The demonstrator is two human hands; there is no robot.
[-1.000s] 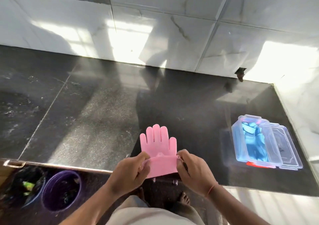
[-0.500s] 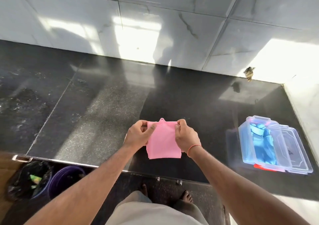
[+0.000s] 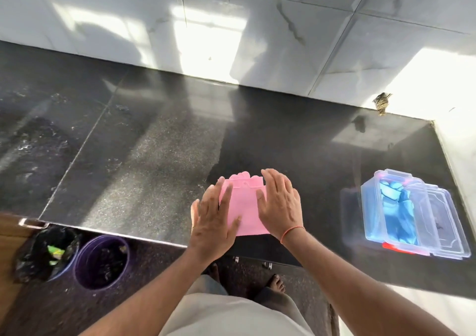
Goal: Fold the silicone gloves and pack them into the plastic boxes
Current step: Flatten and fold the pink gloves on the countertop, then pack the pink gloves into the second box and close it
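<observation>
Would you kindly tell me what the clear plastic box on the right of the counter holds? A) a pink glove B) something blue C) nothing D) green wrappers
B: blue material shows through the walls of the clear plastic box, while the folded pink glove lies on the counter under both flat hands.

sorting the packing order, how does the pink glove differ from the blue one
The pink silicone glove lies folded flat on the black stone counter; the blue silicone glove sits crumpled inside the clear plastic box. The left hand and right hand press flat on the pink silicone glove; nothing touches the blue silicone glove. Both are on the same counter.
</observation>
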